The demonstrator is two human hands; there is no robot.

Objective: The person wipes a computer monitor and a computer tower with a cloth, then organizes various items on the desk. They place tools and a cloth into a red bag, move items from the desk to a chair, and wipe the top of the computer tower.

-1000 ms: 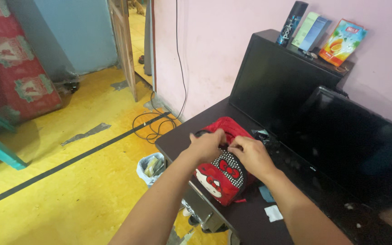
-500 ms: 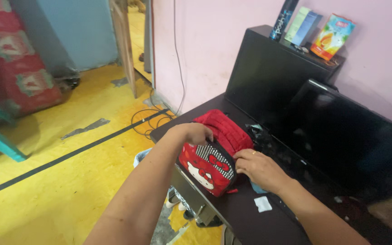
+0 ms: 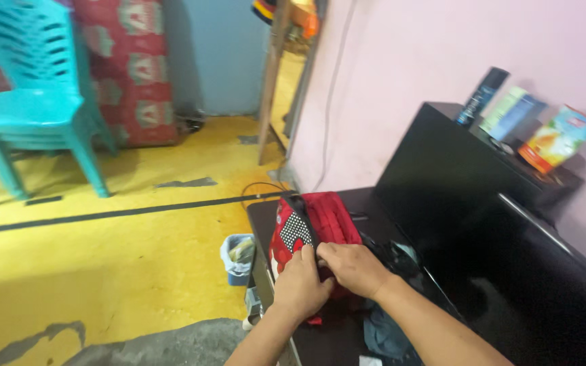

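1. Head view: we count one red backpack (image 3: 313, 227) on the dark counter (image 3: 337, 335), two hands, one turquoise chair (image 3: 38, 102).
2. Left hand (image 3: 302, 285) and right hand (image 3: 350, 268) have fingers curled onto it.
3. Earlier our hands sat apart; the backpack has turned.

Both hands, left hand (image 3: 301, 286) and right hand (image 3: 351, 266), press on the red fabric backpack (image 3: 313, 227) at the edge of the dark wooden table (image 3: 264, 210). Right side walled by tall black speaker cabinet (image 3: 442, 169) and black flat screen (image 3: 551, 285). Crumpled grey cloth (image 3: 382, 333) crowds near edge. Left, open yellow floor (image 3: 103, 264); small bin (image 3: 239, 256) just beside table.
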